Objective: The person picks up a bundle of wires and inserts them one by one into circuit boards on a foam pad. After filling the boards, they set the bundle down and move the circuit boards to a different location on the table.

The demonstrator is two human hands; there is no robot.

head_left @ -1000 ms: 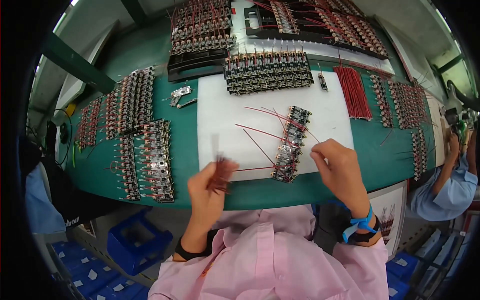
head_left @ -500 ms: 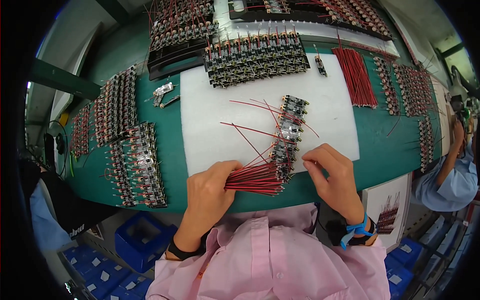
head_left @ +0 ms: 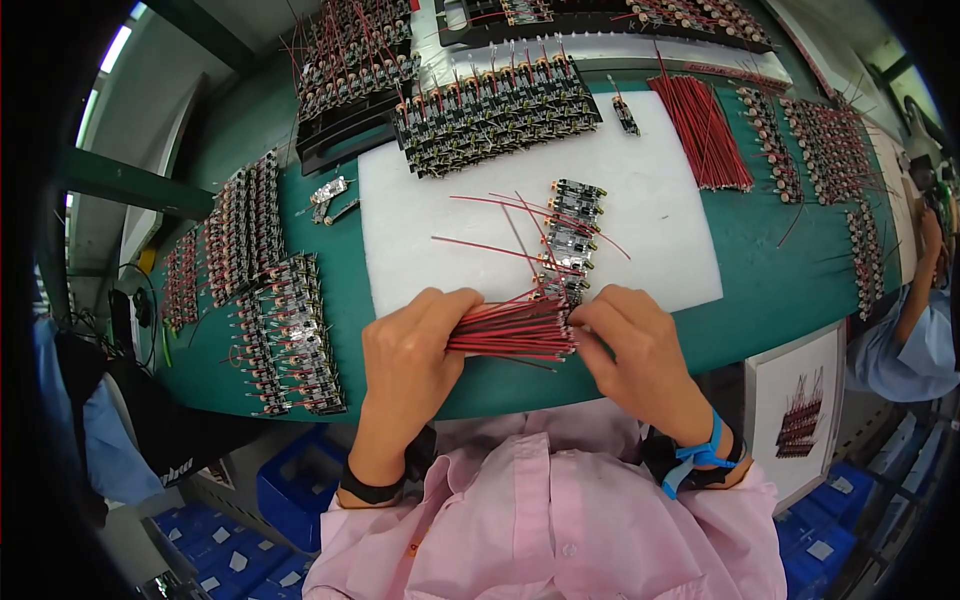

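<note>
My left hand (head_left: 415, 345) is closed round a bundle of thin red wires (head_left: 515, 332), which fans out toward the right. At the tips of these wires, my right hand (head_left: 632, 340) has its thumb and fingertips bent together; what lies between them is hidden. Just beyond the bundle, a row of small dark circuit boards (head_left: 572, 225) runs away from me on a white foam sheet (head_left: 650, 240). Several loose red wires lie across that row, and the bundle covers its near end.
A larger block of boards (head_left: 500, 110) covers the sheet's far edge, with a single board (head_left: 625, 115) to its right. Another pile of red wires (head_left: 702, 135) lies at the right. Rows of boards (head_left: 300, 340) stand on the green table at left. A co-worker's arm (head_left: 922, 265) shows far right.
My right hand has moved left and reached the wire tips; before, it was apart from them. The bundle in my left hand has risen slightly and now covers the near boards.
</note>
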